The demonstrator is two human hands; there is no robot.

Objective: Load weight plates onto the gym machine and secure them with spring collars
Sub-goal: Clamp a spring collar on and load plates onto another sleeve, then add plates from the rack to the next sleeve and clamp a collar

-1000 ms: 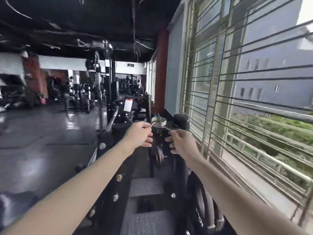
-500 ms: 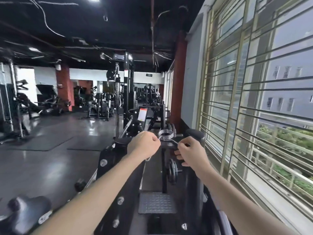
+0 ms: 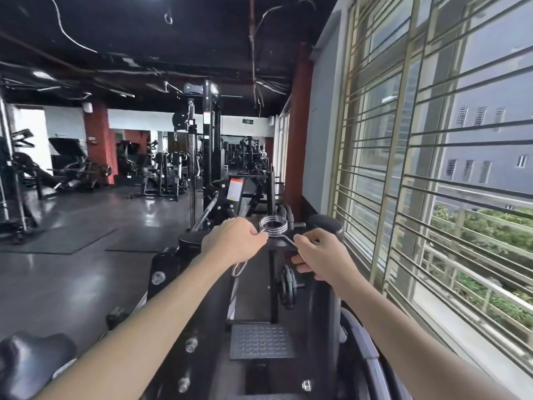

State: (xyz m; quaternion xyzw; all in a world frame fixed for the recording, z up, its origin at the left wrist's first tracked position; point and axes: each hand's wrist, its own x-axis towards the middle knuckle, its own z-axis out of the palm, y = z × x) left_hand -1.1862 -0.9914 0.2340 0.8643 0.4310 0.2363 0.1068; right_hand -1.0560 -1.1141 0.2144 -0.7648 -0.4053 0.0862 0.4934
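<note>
A view from the person's head, looking forward and down along two bare forearms inside a gym. At far left, a shiny dark floor (image 3: pixel 72 255) stretches back to rows of exercise equipment and a red pillar (image 3: pixel 99 142). In the bottom left corner sits a rounded black pad (image 3: pixel 31 362).

The left hand (image 3: pixel 232 241) is curled into a closed grip around one wire handle of a silver spring collar (image 3: pixel 273 225), and the end loop of that handle sticks out below the fist. The collar's coil sits between the two hands, held up in the air at about chest height above the black gym machine (image 3: pixel 178 327).

The right hand (image 3: pixel 320 255) is closed around the collar's other handle, fingers wrapped tight.

Below and between the hands, small black weight plates (image 3: pixel 287 287) hang on a peg of the machine, and lower still is a textured metal footplate (image 3: pixel 259 340). A larger dark plate edge shows near the right forearm.

At right, a tall window with metal bars (image 3: pixel 432 183) looks onto a grey building and green shrubs.
</note>
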